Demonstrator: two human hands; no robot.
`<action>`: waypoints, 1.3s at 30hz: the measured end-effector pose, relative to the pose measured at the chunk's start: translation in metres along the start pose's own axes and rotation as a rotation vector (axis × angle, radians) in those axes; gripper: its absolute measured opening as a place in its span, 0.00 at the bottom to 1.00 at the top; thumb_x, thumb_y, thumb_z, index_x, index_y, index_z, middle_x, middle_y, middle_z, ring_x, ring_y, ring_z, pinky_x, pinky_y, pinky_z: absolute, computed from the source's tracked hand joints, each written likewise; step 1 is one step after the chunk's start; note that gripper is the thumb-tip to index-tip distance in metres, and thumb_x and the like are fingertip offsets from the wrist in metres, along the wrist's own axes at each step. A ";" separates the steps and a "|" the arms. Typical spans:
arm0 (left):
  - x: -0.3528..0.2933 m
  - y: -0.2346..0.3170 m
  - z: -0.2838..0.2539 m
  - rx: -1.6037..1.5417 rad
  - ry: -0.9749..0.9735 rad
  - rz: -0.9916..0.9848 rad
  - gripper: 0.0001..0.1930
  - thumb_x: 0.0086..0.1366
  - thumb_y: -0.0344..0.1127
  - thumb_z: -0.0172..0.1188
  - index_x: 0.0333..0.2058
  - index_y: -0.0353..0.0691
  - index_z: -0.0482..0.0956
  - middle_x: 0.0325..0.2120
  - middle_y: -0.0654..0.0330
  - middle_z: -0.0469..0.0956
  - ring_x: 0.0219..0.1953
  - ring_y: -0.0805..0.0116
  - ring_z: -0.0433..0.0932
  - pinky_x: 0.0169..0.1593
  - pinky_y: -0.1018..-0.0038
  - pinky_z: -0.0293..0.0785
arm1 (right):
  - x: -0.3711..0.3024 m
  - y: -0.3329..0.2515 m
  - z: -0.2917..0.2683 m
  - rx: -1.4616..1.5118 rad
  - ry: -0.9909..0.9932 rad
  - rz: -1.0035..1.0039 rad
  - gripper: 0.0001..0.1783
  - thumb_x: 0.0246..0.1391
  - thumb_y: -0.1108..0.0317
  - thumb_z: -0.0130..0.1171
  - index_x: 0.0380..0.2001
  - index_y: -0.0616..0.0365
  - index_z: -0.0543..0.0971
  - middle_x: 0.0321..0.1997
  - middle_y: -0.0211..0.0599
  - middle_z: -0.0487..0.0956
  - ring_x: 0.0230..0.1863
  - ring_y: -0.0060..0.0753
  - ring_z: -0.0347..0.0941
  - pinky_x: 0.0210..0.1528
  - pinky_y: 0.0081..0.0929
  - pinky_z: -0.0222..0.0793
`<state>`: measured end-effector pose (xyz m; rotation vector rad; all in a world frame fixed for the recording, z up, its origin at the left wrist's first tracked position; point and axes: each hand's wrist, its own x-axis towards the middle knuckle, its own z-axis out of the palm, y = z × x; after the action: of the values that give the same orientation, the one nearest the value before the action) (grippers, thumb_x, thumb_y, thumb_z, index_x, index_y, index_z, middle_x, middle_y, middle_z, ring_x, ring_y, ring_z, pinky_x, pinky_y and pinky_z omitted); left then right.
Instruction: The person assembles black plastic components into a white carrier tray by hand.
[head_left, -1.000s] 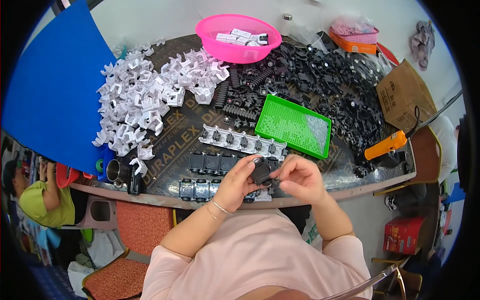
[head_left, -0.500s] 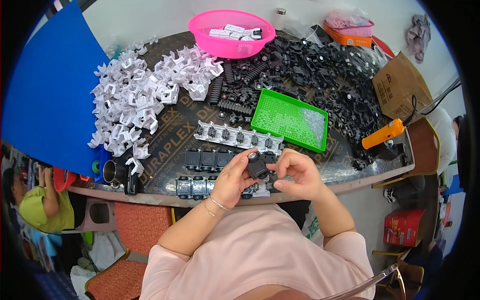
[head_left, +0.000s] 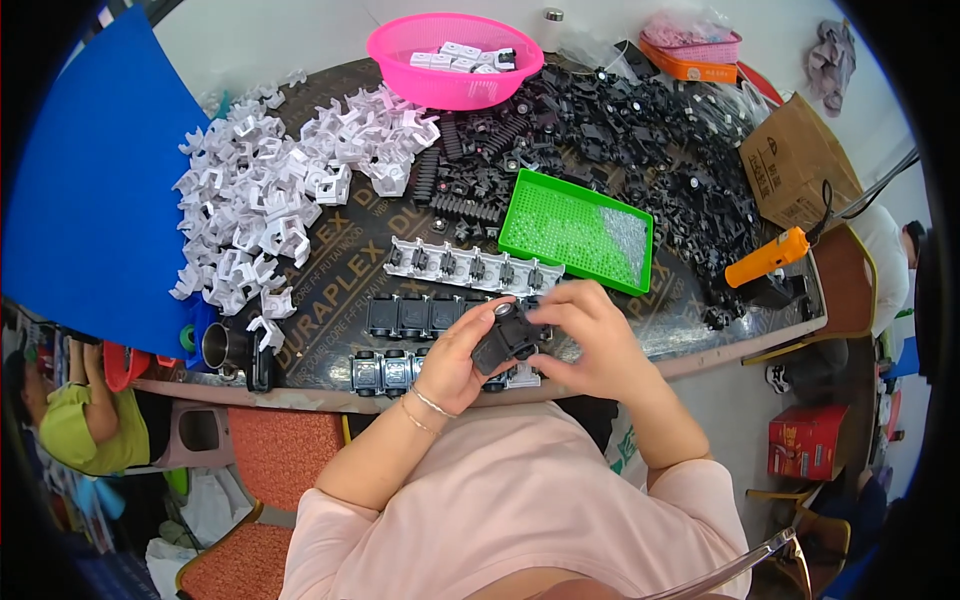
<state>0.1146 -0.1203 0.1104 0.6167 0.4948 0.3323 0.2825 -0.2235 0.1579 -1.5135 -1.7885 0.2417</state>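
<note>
Black plastic, blocky, with a round silvery disc (head_left: 503, 310) near its top: that small part (head_left: 506, 338) sits between the hands, over the dark printed tabletop (head_left: 320, 358). It leans more aslant than a moment ago. The left hand (head_left: 452, 362) pinches it, fingers curled beneath; the right hand (head_left: 598, 340) has thumb and forefinger parted at its right end, though whether they grip I can't tell. To my eye, the tilt gives those fingers easier access.

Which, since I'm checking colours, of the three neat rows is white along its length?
The far row, closest to the green tray: white with dark pieces set in it. The middle row is black, the near row mostly silvery.
</note>
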 end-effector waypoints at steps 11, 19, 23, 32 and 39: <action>-0.011 -0.011 -0.003 0.383 0.152 0.012 0.16 0.65 0.42 0.54 0.48 0.43 0.69 0.38 0.64 0.74 0.43 0.78 0.72 0.42 0.77 0.74 | -0.017 0.008 0.026 -0.059 -0.125 0.092 0.38 0.27 0.65 0.73 0.50 0.56 0.74 0.46 0.38 0.76 0.48 0.44 0.70 0.52 0.37 0.66; -0.005 -0.019 -0.023 0.775 0.071 0.200 0.13 0.58 0.24 0.59 0.41 0.36 0.68 0.27 0.66 0.72 0.26 0.83 0.73 0.27 0.84 0.75 | -0.039 0.020 0.036 0.064 -0.110 0.194 0.38 0.25 0.65 0.74 0.48 0.58 0.74 0.42 0.39 0.77 0.42 0.44 0.70 0.45 0.34 0.68; 0.004 -0.010 -0.029 0.779 0.051 0.055 0.08 0.58 0.23 0.59 0.36 0.34 0.72 0.24 0.66 0.72 0.23 0.83 0.73 0.26 0.83 0.76 | -0.043 0.022 0.041 0.115 -0.132 0.274 0.38 0.27 0.67 0.73 0.49 0.59 0.73 0.48 0.42 0.76 0.45 0.44 0.71 0.46 0.34 0.70; 0.005 -0.007 -0.033 0.733 0.033 -0.017 0.06 0.57 0.23 0.60 0.33 0.35 0.73 0.25 0.65 0.74 0.24 0.82 0.74 0.25 0.83 0.76 | -0.046 0.021 0.044 0.067 -0.137 0.235 0.36 0.28 0.68 0.72 0.48 0.60 0.74 0.50 0.45 0.75 0.47 0.47 0.71 0.49 0.35 0.69; 0.004 -0.011 -0.033 0.681 0.046 0.033 0.05 0.57 0.23 0.60 0.32 0.34 0.73 0.22 0.66 0.73 0.22 0.82 0.73 0.23 0.83 0.74 | -0.043 0.018 0.042 0.025 -0.144 0.238 0.36 0.27 0.68 0.71 0.48 0.60 0.74 0.49 0.45 0.75 0.46 0.47 0.71 0.49 0.35 0.69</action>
<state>0.1023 -0.1117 0.0783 1.2805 0.6463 0.2040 0.2689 -0.2436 0.1000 -1.7284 -1.7059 0.5002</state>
